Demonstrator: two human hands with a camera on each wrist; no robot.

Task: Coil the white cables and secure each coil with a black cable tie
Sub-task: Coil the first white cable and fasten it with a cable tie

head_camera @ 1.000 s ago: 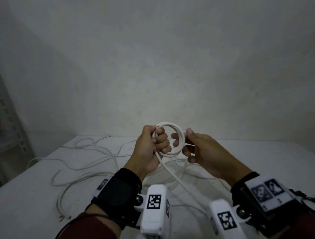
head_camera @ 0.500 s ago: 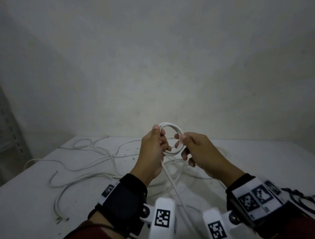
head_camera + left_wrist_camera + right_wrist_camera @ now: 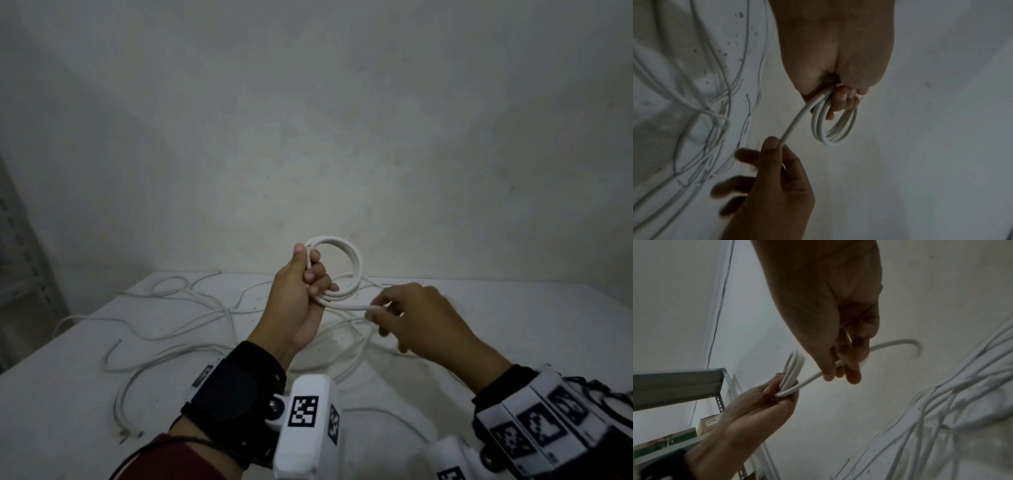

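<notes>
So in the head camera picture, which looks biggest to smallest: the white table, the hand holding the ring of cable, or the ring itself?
1. White table, by far the widest.
2. Left hand gripping the ring.
3. Round white cable coil.

The hand and coil look fairly close in size, so that order is less sure.

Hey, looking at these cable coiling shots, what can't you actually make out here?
- Black cable ties: none shows in any view, so where they lie is unknown.
- Coil turn count: the left hand's grip covers one side in the head view.
- Cable run past the right hand: the fingers hide it there, and motion blur smears it in the right wrist view.
- Loose cables on the table: how many cannot be told; they overlap.
</notes>
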